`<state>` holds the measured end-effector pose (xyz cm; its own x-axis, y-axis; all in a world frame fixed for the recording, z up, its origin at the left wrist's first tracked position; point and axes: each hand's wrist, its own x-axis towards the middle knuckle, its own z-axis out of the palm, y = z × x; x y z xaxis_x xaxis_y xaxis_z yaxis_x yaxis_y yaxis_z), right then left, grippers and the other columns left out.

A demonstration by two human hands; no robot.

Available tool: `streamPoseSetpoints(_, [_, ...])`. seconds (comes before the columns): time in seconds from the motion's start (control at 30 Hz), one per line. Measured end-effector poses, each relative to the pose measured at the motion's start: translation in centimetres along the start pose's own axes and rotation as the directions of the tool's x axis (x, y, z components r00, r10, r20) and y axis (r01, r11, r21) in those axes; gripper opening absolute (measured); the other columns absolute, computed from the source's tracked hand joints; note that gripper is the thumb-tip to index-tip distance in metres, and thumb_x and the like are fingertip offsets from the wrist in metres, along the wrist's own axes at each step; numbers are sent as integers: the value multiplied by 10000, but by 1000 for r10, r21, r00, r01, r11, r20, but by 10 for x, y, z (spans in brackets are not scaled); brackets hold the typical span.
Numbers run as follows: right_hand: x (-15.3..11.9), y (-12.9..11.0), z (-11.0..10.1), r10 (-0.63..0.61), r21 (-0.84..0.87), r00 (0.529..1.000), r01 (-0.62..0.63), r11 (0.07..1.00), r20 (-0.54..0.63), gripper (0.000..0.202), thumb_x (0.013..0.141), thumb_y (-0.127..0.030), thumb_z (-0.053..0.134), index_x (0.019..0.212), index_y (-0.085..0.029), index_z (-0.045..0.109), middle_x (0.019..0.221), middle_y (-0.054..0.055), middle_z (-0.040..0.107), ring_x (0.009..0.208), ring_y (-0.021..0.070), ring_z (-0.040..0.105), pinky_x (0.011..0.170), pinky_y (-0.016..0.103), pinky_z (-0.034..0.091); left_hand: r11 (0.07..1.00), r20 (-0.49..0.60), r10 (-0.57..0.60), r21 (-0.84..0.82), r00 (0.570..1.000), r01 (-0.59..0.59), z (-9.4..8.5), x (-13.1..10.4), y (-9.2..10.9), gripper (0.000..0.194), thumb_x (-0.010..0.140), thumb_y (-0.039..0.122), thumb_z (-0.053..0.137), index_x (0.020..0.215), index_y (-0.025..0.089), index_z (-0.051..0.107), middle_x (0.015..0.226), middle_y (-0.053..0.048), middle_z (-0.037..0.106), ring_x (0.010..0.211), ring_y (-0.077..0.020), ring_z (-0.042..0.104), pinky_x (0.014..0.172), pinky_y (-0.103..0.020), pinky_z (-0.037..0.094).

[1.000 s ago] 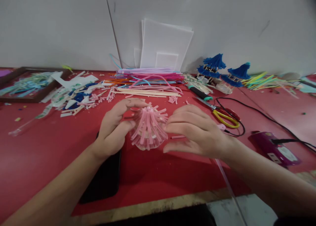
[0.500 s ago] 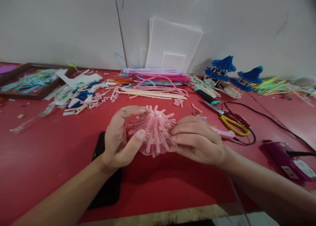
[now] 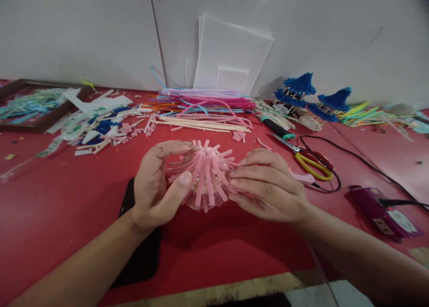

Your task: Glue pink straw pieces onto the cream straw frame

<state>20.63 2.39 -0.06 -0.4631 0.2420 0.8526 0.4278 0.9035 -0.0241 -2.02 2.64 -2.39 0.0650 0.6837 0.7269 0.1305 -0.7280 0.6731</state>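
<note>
Between my hands, above the red table, is a pink umbrella-shaped craft piece [image 3: 206,175] made of pipe-cleaner strips fanning down from a central top. A pale ring shows beneath the strips. My left hand [image 3: 161,182] curves round its left side, thumb on the near strips and fingers behind, holding it. At the right edge, the fingertips of my right hand [image 3: 268,184] pinch the ends of the pink strips. A pink-handled tool [image 3: 303,178] lies partly hidden behind my right hand.
Bundled pipe cleaners [image 3: 208,103] lie at the back by leaning white sheets [image 3: 231,52]. Scraps [image 3: 100,124] and a brown frame [image 3: 43,127] are left. Rightward are blue craft pieces [image 3: 298,90], yellow-and-red-handled pliers [image 3: 313,166], a cable and a purple power strip [image 3: 384,213]. A black phone [image 3: 140,258] lies near me.
The whole view has shifted slightly, so things appear a little further left and higher. My right fingers have spread a little at the pink strips; the left hold looks the same.
</note>
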Motion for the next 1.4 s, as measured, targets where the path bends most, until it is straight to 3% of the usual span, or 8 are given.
streamPoseSetpoints(0.17, [-1,-2,1,-22,16,999,23,1000,-42,170,766,-120,779,907,-163,693,846,51,786,834,183,697,769,363,619,997,-4,79,13,997,-79,-1,1,-4,314,866,187,612,1173,245,643,1074,-87,672,1017,-251,666,910,-420,570])
streamPoseSetpoints(0.57, [1,-5,-6,-56,-30,998,57,998,29,63,829,-143,731,888,-162,733,810,50,752,851,185,668,735,363,619,995,11,100,20,995,-100,-2,2,-6,311,866,222,636,1177,235,641,1084,-83,675,1030,-238,663,923,-404,564])
streamPoseSetpoints(0.8, [2,-10,-2,-33,-59,999,32,998,-11,56,795,-101,734,836,-137,719,784,64,727,794,185,659,686,355,612,996,81,-1,92,997,-6,-3,8,8,370,916,247,576,1284,269,611,1262,-67,672,1180,-305,633,1058,-520,504])
streamPoseSetpoints(0.93, [3,-12,0,-34,-124,999,33,992,-9,93,780,-87,743,802,-166,699,762,40,716,761,183,652,678,363,596,986,23,-29,163,999,25,3,16,24,326,901,211,615,1225,213,647,1207,-62,704,1135,-253,676,1023,-404,555])
streamPoseSetpoints(1.03, [4,-14,-1,-28,-179,1000,27,983,0,113,779,-85,748,757,-173,680,744,31,710,760,185,645,680,358,583,963,49,-78,261,996,63,10,20,37,328,863,248,670,1185,191,643,1172,-75,722,1088,-237,710,949,-330,608])
streamPoseSetpoints(1.2, [5,-15,-4,-25,-196,999,30,980,30,100,785,-76,745,769,-156,687,759,44,719,794,188,639,707,355,572,894,77,-166,433,983,117,19,24,51,343,835,319,697,1148,197,632,1144,-71,754,1014,-257,748,694,-267,664])
streamPoseSetpoints(1.4, [5,-13,-4,-3,-172,998,12,985,55,97,845,-92,680,821,-186,687,801,18,723,817,173,648,760,347,562,864,55,-247,464,967,194,20,26,55,322,824,245,690,1135,247,605,1148,-16,755,1005,-227,753,755,-258,660])
